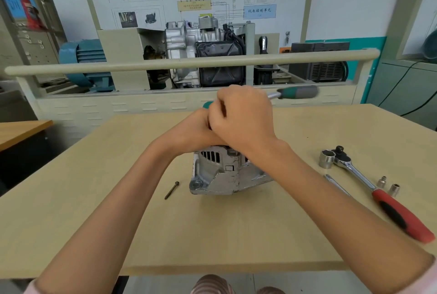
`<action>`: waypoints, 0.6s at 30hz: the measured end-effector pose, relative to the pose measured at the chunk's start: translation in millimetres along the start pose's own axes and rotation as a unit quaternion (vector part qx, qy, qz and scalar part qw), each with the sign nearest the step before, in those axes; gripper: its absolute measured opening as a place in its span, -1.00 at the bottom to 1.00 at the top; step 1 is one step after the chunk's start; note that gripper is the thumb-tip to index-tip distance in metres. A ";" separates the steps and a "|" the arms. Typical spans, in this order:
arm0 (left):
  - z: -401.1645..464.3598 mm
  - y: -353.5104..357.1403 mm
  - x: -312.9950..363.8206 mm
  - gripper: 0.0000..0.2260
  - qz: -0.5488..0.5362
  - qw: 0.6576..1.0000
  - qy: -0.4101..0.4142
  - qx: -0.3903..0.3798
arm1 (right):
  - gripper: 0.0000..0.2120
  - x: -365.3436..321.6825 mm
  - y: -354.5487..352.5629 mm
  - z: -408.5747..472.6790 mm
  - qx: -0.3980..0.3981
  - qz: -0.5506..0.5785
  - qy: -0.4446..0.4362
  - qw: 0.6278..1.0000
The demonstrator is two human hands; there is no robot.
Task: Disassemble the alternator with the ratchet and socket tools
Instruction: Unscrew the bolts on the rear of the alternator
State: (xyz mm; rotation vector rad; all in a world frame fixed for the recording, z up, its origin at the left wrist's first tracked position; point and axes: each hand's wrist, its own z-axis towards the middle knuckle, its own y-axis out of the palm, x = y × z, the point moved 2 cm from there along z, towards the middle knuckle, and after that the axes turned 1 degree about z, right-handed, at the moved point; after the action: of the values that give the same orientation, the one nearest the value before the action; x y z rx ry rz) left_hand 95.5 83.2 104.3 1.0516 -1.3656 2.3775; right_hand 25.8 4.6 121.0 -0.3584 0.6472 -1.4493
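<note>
Your right hand (244,114) clenches the green ratchet (296,93) head, left hand (198,128) clasped beside it. Alternator (224,171) sits directly below the grip on the surface (94,199); handle's long axis runs off to the right.

forearms: bare | cuffs: pink sleeve (30,287) edges at both wrists' far ends | lap: pink-striped fabric (210,285)
</note>
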 end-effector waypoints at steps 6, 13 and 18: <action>-1.8 -0.7 -2.4 -0.87 -0.069 0.996 0.011 -0.056 | -0.74 16.0 -1.9 6.3 -0.055 0.422 0.013 0.905; 5.4 -2.5 -7.7 -0.67 -0.001 1.000 -0.007 -0.027 | -0.77 -4.5 4.5 -4.9 -0.002 -0.201 0.003 0.980; -3.2 -4.5 -0.3 -0.76 -0.034 0.998 0.030 -0.044 | -0.72 -11.8 0.8 -0.3 0.035 -0.114 -0.040 0.992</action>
State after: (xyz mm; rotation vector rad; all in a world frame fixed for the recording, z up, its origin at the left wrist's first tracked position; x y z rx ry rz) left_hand 96.4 88.3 106.1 0.9799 -1.3772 2.2603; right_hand 26.3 16.3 122.5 -0.4451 0.5002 -1.6623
